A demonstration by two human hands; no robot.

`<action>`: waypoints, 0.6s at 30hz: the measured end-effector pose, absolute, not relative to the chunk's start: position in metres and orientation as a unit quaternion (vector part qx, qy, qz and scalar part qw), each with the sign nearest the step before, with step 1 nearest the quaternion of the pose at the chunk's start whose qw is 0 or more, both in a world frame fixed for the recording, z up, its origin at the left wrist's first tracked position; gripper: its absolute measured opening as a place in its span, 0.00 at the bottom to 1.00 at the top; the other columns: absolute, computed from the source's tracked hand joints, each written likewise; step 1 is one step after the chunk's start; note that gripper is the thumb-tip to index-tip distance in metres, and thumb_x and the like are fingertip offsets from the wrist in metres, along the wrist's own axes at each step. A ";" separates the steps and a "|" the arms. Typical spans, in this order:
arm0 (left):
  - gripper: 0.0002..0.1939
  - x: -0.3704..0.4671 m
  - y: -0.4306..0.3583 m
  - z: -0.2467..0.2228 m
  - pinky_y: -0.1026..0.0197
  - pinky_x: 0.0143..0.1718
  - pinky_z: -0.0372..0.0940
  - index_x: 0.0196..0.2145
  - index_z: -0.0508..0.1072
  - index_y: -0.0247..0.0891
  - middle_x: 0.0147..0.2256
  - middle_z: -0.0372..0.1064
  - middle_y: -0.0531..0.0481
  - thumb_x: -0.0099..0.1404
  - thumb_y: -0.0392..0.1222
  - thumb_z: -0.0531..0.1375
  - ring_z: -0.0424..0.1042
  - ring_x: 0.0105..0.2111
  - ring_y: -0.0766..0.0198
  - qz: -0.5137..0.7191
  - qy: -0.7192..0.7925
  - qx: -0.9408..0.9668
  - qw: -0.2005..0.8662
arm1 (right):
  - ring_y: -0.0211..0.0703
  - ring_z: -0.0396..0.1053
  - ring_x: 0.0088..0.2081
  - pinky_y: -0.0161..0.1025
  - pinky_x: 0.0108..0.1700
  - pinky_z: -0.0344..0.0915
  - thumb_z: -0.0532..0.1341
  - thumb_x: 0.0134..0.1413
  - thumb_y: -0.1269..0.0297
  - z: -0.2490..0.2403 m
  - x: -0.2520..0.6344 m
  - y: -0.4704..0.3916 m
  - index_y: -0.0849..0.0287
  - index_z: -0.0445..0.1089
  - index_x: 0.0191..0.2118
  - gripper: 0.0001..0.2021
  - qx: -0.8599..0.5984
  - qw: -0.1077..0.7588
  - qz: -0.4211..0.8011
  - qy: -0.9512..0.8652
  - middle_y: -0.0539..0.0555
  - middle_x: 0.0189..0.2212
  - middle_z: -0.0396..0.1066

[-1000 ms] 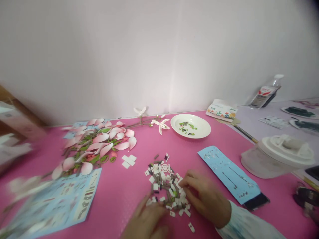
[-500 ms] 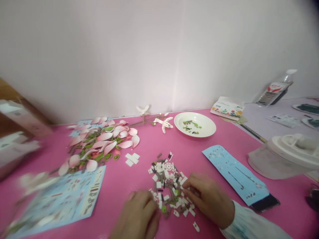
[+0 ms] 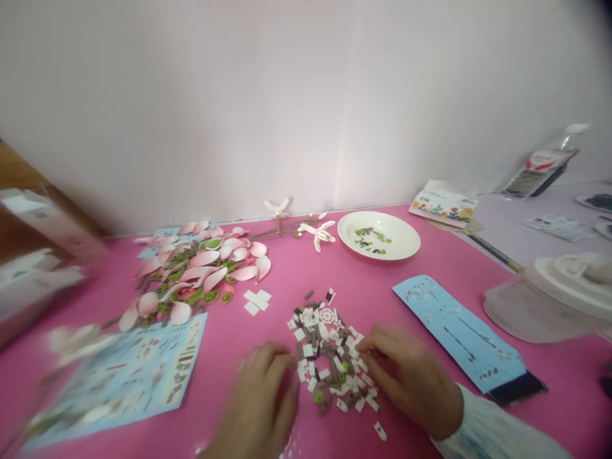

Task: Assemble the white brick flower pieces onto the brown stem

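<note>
A loose pile of small white, grey-brown, black and green building-brick pieces (image 3: 329, 357) lies on the pink table (image 3: 229, 357). At its left edge is my left hand (image 3: 261, 395), slightly blurred, thumb and forefinger apart with nothing seen between them. My right hand (image 3: 411, 376) rests against the pile's right edge, its fingertips by some white pieces and a gap showing between thumb and forefinger. One white piece (image 3: 380, 431) lies alone in front of the pile. Several flat white tiles (image 3: 257, 301) sit behind and to the left.
Pink petal pieces (image 3: 205, 258) are heaped at the left, above a light-blue instruction sheet (image 3: 138, 376). A branch with white flowers (image 3: 318, 234) lies by the wall. Rightward are a white plate (image 3: 411, 245) with green pieces, a blue booklet (image 3: 459, 331) and a whitish lidded container (image 3: 535, 312).
The view has shifted slightly. My left hand has moved a little away from the pile's edge, its thumb and forefinger further apart. My right hand stays beside the pile.
</note>
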State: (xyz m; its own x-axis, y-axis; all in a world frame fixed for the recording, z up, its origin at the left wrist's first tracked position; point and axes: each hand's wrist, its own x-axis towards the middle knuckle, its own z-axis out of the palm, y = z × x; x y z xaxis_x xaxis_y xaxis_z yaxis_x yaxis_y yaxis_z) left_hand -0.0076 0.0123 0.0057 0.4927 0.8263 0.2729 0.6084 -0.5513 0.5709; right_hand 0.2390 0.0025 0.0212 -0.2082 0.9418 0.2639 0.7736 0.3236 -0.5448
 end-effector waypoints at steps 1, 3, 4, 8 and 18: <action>0.09 -0.007 0.012 0.006 0.45 0.39 0.59 0.43 0.64 0.40 0.41 0.64 0.42 0.64 0.32 0.52 0.62 0.40 0.50 0.260 0.427 0.841 0.204 | 0.40 0.64 0.28 0.36 0.32 0.58 0.54 0.56 0.71 0.022 0.238 0.002 0.57 0.68 0.28 0.09 -0.561 0.278 0.151 -0.765 0.51 0.24 0.65; 0.09 -0.007 0.012 0.007 0.46 0.39 0.59 0.42 0.65 0.40 0.41 0.64 0.42 0.64 0.32 0.52 0.63 0.39 0.51 0.254 0.423 0.845 0.203 | 0.40 0.64 0.29 0.36 0.32 0.58 0.55 0.54 0.72 0.022 0.236 0.001 0.57 0.68 0.27 0.08 -0.556 0.265 0.157 -0.772 0.51 0.25 0.65; 0.09 -0.007 0.011 0.008 0.46 0.39 0.60 0.42 0.65 0.40 0.41 0.65 0.42 0.64 0.32 0.53 0.63 0.39 0.51 0.255 0.420 0.847 0.203 | 0.40 0.64 0.29 0.36 0.32 0.57 0.56 0.54 0.72 0.022 0.235 0.000 0.57 0.68 0.27 0.08 -0.552 0.259 0.160 -0.776 0.51 0.25 0.65; 0.10 -0.005 0.005 0.017 0.49 0.41 0.63 0.42 0.67 0.39 0.41 0.67 0.42 0.64 0.30 0.53 0.65 0.41 0.54 0.251 0.377 0.865 0.217 | 0.40 0.64 0.31 0.36 0.33 0.57 0.56 0.54 0.71 0.020 0.230 -0.002 0.55 0.71 0.31 0.08 -0.540 0.246 0.170 -0.787 0.51 0.27 0.65; 0.10 0.005 0.009 -0.001 0.52 0.37 0.67 0.41 0.72 0.38 0.36 0.74 0.44 0.62 0.34 0.56 0.70 0.35 0.55 0.261 0.237 0.929 0.113 | 0.42 0.64 0.32 0.37 0.34 0.57 0.58 0.54 0.70 0.013 0.229 -0.003 0.55 0.70 0.31 0.05 -0.537 0.249 0.174 -0.787 0.51 0.28 0.66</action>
